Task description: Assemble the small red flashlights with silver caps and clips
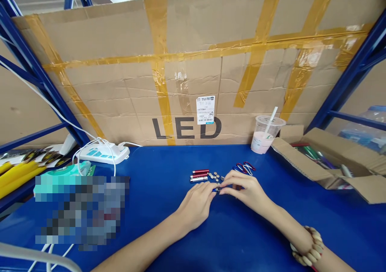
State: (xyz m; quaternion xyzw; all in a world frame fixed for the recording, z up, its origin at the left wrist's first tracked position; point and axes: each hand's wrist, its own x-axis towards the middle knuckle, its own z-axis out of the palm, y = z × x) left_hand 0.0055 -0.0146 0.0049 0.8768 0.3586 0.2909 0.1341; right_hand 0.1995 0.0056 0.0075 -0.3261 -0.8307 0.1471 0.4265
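Note:
Near the middle of the blue table (157, 163), my left hand (196, 203) is closed around a small blue tube, like a mini flashlight, mostly hidden by the fingers. Its dark end (217, 189) points toward my right hand (245, 188), whose thumb and fingertips are bent in a pinch beside that end. Whatever those fingertips hold is too small to make out. Just beyond my left hand lie red and silver mini flashlights (199, 175). Several button cells (212, 176) are scattered beside them. Red, blue and white carabiner clips (245, 168) rest behind my right hand.
At the back right stands a pink drink cup (263, 140) with a straw. An open cardboard box (319, 179) sits to the right. A white power strip (104, 153) with cables lies at back left, near a blurred patch. Large cardboard (126, 95) closes the back.

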